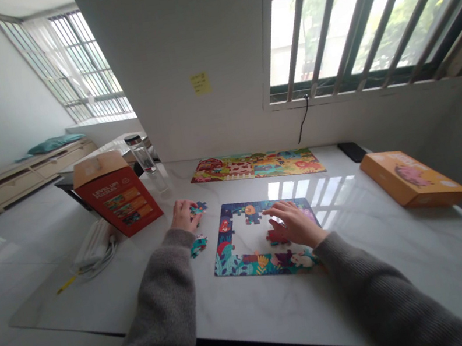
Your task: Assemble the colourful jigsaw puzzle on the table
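A jigsaw puzzle with its border joined (224, 265) lies on the white marbled table, and its middle is partly bare table. My left hand (184, 215) is left of it, fingers curled onto a blue puzzle piece (199, 207), partly hidden by the fingers. Just below that hand lie teal puzzle pieces (199, 245). My right hand (296, 223) hovers over the puzzle's right side with thumb and fingers apart. Beneath its fingers is a red puzzle piece (277, 237). An orange-and-blue piece (252, 214) sits along the top inner edge.
A finished long puzzle (256, 166) lies by the wall. A red box (122, 197) stands at left, with a glass bottle (141, 152) behind it and a white power strip with cable (95, 249) before it. At right are an orange box (411, 178) and a black phone (351, 152).
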A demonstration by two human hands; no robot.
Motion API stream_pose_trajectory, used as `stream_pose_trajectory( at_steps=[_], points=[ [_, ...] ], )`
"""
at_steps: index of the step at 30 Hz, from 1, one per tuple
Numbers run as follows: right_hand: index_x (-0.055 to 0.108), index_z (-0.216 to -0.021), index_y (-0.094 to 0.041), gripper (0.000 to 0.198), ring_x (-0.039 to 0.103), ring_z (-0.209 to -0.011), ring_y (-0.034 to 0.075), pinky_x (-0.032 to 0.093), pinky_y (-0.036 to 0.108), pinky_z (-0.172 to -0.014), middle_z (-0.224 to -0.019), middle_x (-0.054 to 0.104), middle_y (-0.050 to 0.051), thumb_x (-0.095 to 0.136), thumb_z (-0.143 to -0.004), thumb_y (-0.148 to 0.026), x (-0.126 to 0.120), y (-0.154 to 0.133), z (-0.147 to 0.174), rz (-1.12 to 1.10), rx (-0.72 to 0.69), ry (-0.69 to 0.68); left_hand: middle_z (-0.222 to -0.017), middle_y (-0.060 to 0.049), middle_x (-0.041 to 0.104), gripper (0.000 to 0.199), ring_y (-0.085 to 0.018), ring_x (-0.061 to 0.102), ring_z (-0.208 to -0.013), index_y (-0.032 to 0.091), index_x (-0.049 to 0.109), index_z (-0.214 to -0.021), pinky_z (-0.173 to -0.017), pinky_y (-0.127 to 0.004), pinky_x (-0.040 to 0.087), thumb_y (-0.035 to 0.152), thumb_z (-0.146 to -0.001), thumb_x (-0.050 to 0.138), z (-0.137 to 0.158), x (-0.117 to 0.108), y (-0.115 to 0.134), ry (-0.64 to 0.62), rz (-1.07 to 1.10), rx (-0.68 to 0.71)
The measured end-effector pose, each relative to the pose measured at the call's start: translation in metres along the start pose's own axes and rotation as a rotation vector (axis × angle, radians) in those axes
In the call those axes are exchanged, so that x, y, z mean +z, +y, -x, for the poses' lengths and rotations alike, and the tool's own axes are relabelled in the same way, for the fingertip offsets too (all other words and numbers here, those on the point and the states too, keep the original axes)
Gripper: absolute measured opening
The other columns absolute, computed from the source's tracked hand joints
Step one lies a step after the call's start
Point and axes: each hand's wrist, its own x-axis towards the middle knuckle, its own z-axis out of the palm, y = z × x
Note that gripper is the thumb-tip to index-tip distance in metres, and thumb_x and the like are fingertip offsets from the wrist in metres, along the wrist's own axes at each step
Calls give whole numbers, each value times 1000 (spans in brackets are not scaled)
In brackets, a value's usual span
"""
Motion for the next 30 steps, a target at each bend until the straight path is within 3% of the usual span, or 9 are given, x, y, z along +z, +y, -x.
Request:
stream_pose_trajectory(
  at_steps=[4, 7, 12, 17, 23, 30],
  points=[
    [64, -118, -23, 26, 62, -98, 24, 48, 42, -93, -98, 70, 8, 50, -96, -21, -2, -13, -3, -184, 101, 88, -109, -7, 52, 17, -22, 57, -103, 21, 53, -94, -96, -39, 52, 27, -87, 66, 6, 7, 49, 48, 238, 286],
    [59, -126, -23, 31, 65, -89, 21, 54, 37, -79, -99, 71, 6, 51, -97, -32, -3, -24, -5, -426, 269, 93, -104, -7, 55, 18, -22, 58, -98, 21, 53, -92, -91, -39, 53, 25, -87, 70, 16, 19, 85, 97, 362, 494],
    [53, -128, -22, 43, 63, -78, 18, 56, 29, -59, -90, 67, 4, 59, -91, -44, -4, -35, -7, -824, 436, 35, -106, -7, 54, 19, -22, 59, -100, 21, 53, -95, -88, -38, 54, 23, -88, 71, 32, 35, 118, 66, 466, 591],
    [59, -118, -22, 37, 63, -76, 17, 58, 29, -58, -86, 64, 2, 65, -86, -41, 2, -33, -8, -954, 448, 0, -106, -7, 54, 30, -23, 59, -99, 22, 54, -101, -86, -39, 54, 32, -84, 76, 41, 50, 122, 53, 499, 601],
    [56, -115, -21, 38, 65, -68, 15, 59, 29, -56, -81, 61, -1, 65, -85, -41, 2, -24, -5, -959, 439, -34, -121, -13, 54, 74, -29, 54, -108, 22, 44, -142, -95, -48, 51, 41, -79, 78, 42, 57, 109, -102, 370, 594],
    [50, -114, -23, 38, 67, -64, 15, 53, 24, -50, -76, 60, -4, 64, -87, -44, 2, -33, -3, -968, 457, -117, -115, -11, 58, 54, -28, 57, -107, 22, 56, -130, -99, -48, 48, 42, -84, 74, 41, 51, 106, -177, 277, 575]
  ],
)
